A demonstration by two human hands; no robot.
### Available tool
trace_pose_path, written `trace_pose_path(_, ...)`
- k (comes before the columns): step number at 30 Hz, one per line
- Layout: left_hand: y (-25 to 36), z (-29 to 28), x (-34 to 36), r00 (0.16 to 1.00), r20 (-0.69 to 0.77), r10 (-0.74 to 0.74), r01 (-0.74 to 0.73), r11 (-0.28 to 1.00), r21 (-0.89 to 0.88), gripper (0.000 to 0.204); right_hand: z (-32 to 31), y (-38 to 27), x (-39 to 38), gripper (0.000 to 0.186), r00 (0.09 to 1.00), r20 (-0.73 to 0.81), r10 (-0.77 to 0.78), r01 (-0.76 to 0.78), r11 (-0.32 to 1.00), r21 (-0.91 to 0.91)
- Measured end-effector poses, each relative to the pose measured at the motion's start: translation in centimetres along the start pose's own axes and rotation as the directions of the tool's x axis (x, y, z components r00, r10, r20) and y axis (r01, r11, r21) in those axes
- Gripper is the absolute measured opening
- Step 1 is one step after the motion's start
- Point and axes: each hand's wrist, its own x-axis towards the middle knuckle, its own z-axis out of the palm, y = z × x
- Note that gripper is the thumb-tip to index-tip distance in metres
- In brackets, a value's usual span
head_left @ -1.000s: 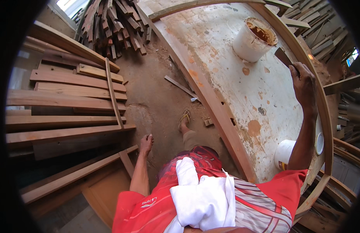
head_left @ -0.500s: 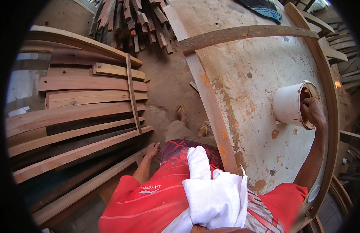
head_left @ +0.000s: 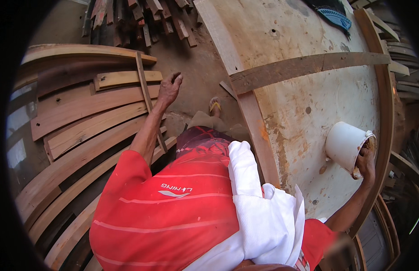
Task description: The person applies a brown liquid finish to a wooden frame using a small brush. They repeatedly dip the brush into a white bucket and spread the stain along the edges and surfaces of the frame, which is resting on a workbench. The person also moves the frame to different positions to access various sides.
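Note:
My right hand (head_left: 366, 161) grips the rim at the mouth of a white plastic bucket (head_left: 343, 142), its fingers partly hidden by the rim. Brown, crusty residue coats the inside of the bucket, which tilts with its mouth toward the right and me. Under it lies a pale, stained board surface (head_left: 304, 135) edged with wooden strips. Out to the left, my left hand (head_left: 169, 89) hangs in the air over the floor beside the stacked planks. It holds nothing, its fingers loosely bent and the thumb apart.
Sawn planks (head_left: 96, 104) lie stacked at the left, with a narrow batten (head_left: 145, 86) across them. A bundle of wood strips (head_left: 146, 18) is at the far side. A wooden crossbar (head_left: 309, 67) spans the board. A blue-edged brush-like item (head_left: 334, 18) rests at the far right.
My left hand has swung forward and up from beside my hip. My right hand stays at the bucket's rim. The view has shifted, and only one sandalled foot shows now.

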Motion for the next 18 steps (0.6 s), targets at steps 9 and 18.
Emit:
trace_pose_path(9,19.9,3.2,4.0,0.698,-0.145,0.702,-0.688,0.712,0.139,0.033,-3.5,2.3,-5.3,0.042,0.983,-0.105,0.154,-0.103,0.92,0.378)
trace_pose_path(18,21.2,7.0,2.8,0.605,0.085,0.792,-0.777,0.562,0.284,0.033,-1.1,5.2,-7.8,0.029,0.909,-0.357,0.214,0.057,0.785,0.616)
